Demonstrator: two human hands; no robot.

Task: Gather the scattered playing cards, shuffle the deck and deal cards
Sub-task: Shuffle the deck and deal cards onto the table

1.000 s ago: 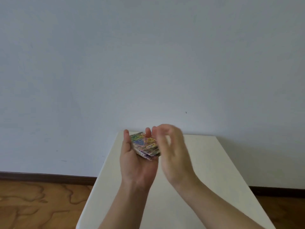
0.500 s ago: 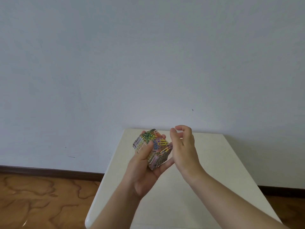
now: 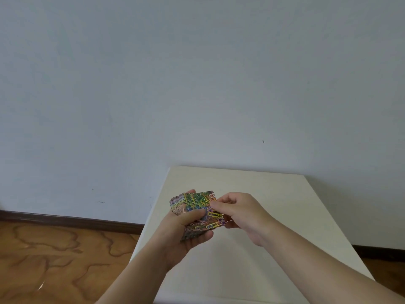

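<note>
While the left hand (image 3: 182,233) cradles the deck (image 3: 195,212) above the white table (image 3: 274,216), thumb pressed across its patterned top, the right hand (image 3: 238,212) pinches the top card's (image 3: 213,216) near right edge between thumb and fingers.

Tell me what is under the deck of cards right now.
The left hand cups the deck of cards from below, thumb across its patterned back. Farther down lies the bare white table. The card faces and the palm beneath are hidden.
</note>
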